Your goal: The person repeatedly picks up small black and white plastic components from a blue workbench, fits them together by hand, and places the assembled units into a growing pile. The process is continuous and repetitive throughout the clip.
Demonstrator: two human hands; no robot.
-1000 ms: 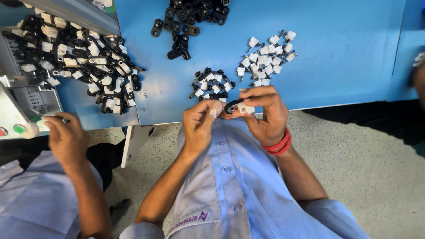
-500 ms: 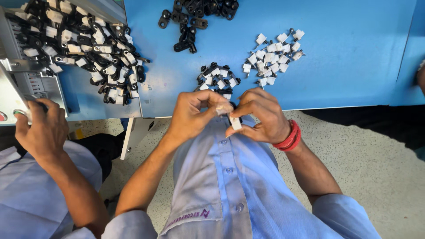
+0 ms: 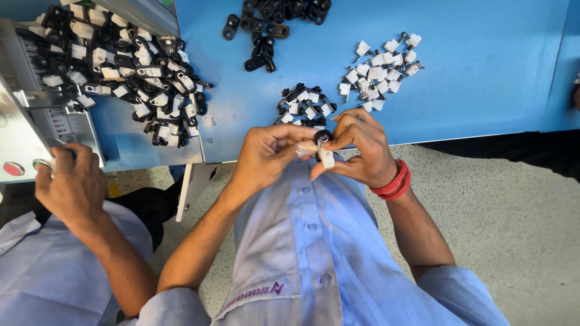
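Both hands are up off the blue worktop point(image 3: 483, 90), just in front of its near edge, over the light blue shirt. The right hand point(image 3: 362, 151) has its fingertips pinched shut on a small black ring-ended plastic clip point(image 3: 323, 136) with a little white plastic block point(image 3: 327, 159) hanging right below it, long axis roughly up and down. The left hand point(image 3: 266, 154) comes in from the left, thumb and forefinger closed around a small pale piece touching the clip; can't tell exactly what it is. So the part sits between both sets of fingertips, and the right hand has the firmer hold.

Just beyond on the worktop: a small mixed pile of black-and-white assembled clips point(image 3: 305, 105) near the edge, and loose white blocks point(image 3: 380, 66) further back to the right.
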